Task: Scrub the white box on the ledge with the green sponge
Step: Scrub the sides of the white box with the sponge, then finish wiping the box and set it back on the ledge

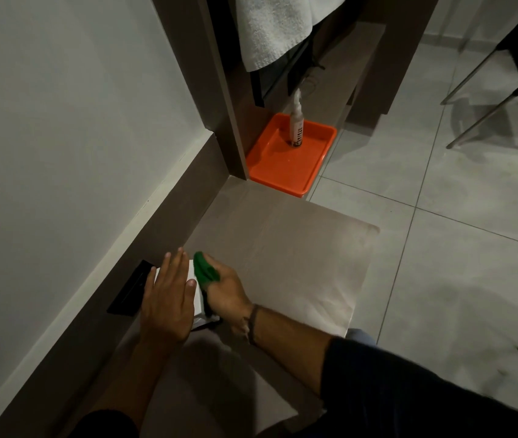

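Note:
A small white box (pixel 197 295) sits on the grey-brown ledge (pixel 283 248) close to the wall. My left hand (pixel 167 298) lies flat on top of it, fingers together and stretched out, covering most of the lid. My right hand (pixel 227 294) is at the box's right side, closed around a green sponge (pixel 205 269). The sponge sticks out past my fingers and presses against the box's upper right edge. Only a strip of the box's top and its right face show between the two hands.
A black flat object (pixel 129 289) lies on the ledge between the box and the wall. Farther along, an orange tray (pixel 286 165) holds a white bottle (pixel 296 121). A white towel (pixel 270 30) hangs above. Chair legs (pixel 485 115) stand on the tiled floor at right.

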Demonstrator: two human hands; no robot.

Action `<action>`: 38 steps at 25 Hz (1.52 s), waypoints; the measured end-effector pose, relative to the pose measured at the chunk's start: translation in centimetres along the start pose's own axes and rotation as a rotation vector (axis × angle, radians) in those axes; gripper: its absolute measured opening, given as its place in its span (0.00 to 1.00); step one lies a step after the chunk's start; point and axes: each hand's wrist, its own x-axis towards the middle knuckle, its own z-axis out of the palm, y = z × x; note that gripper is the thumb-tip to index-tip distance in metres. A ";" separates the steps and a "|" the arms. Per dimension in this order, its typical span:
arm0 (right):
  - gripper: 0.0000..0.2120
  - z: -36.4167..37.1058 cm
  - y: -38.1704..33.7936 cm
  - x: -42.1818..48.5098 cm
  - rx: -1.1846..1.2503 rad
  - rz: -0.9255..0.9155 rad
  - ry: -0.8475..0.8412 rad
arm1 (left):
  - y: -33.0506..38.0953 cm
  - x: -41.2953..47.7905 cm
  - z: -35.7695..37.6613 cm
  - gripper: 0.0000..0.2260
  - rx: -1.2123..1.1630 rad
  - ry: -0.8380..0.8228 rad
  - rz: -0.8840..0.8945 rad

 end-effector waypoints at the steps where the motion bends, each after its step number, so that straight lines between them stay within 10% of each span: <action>1: 0.16 -0.3 0.9 -1.9 -0.015 -0.020 -0.017 | -0.1 0.0 0.1 0.27 0.008 -0.001 0.012; 10: 0.13 -0.2 1.1 3.1 -0.067 0.106 0.105 | 0.0 -0.8 0.4 0.23 0.008 0.174 0.149; 19: 0.18 -1.5 5.1 -1.0 -0.093 0.142 0.034 | 0.4 0.4 -0.1 0.29 0.083 -0.091 -0.036; 29: 0.21 0.9 1.6 6.2 -0.478 0.071 -0.309 | 5.7 -2.2 -1.2 0.28 0.174 0.044 -0.688; 38: 0.30 -7.8 -4.2 4.0 -0.574 -0.239 -0.306 | 9.4 1.0 -0.8 0.26 0.117 0.175 -0.508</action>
